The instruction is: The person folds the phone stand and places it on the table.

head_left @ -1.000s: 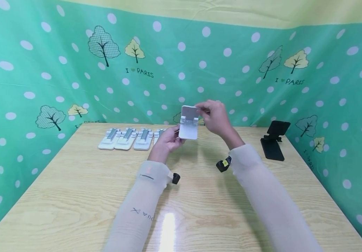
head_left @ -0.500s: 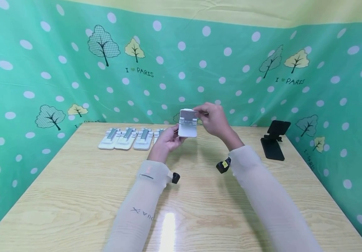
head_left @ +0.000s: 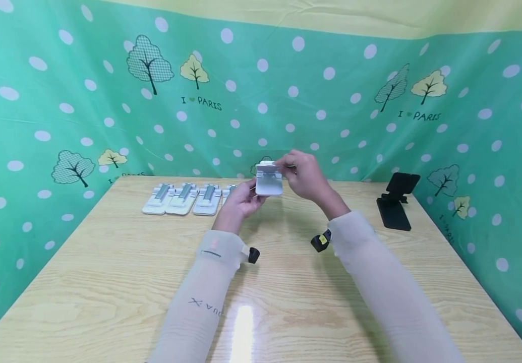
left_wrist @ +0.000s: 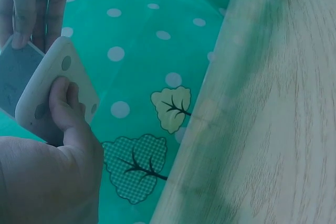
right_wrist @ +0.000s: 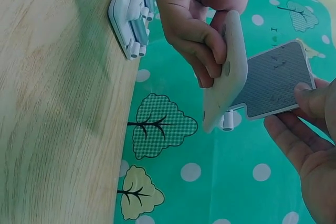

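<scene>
A white folding phone stand (head_left: 269, 185) is held up above the far part of the table, between both hands. My left hand (head_left: 242, 199) grips its base; in the left wrist view the thumb lies against the base's underside, which has round grey pads (left_wrist: 66, 63). Between thumb and fingers, my right hand (head_left: 304, 174) pinches the edge of the stand's upper plate. That plate shows a dark grey textured face (right_wrist: 275, 80) in the right wrist view and stands at an angle to the base.
Several folded white phone stands (head_left: 206, 200) lie in a row at the table's back left. A black phone stand (head_left: 393, 206) stands unfolded at the back right. A green dotted curtain (head_left: 261, 101) hangs behind the wooden table (head_left: 106, 282).
The upper plate has tilted down toward the base, with my right hand sinking slightly along with it. My left hand has kept its grip in nearly the same place.
</scene>
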Available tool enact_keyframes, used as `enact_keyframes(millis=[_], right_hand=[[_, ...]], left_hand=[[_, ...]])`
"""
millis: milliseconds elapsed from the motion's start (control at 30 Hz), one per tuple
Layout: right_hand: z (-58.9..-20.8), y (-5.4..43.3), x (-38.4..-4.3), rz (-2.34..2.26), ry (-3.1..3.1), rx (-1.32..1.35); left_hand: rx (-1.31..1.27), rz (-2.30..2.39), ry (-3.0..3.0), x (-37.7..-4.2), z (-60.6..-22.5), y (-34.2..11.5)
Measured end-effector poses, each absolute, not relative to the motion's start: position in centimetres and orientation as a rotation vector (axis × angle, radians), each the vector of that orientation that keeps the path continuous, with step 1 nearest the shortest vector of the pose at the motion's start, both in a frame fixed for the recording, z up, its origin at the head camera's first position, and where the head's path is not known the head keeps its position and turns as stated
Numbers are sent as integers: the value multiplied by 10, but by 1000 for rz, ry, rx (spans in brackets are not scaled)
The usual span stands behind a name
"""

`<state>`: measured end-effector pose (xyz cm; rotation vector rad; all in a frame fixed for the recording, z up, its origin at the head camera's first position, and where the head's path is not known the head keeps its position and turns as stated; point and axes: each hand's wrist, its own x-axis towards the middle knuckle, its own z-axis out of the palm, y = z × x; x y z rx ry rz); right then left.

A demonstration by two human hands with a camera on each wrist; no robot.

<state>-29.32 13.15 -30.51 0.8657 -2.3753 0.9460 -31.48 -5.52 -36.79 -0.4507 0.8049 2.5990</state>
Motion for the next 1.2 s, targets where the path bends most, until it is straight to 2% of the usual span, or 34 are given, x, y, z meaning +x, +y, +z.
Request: enact_keyframes(millis=[700, 1200], right_hand=[[-312, 141, -294, 961, -2463, 1043], [-323, 146, -292, 753, -2443, 1176]], left_hand=[[-476, 2593, 835, -316, -371, -56], [-459, 2572, 903, -316, -374, -57]])
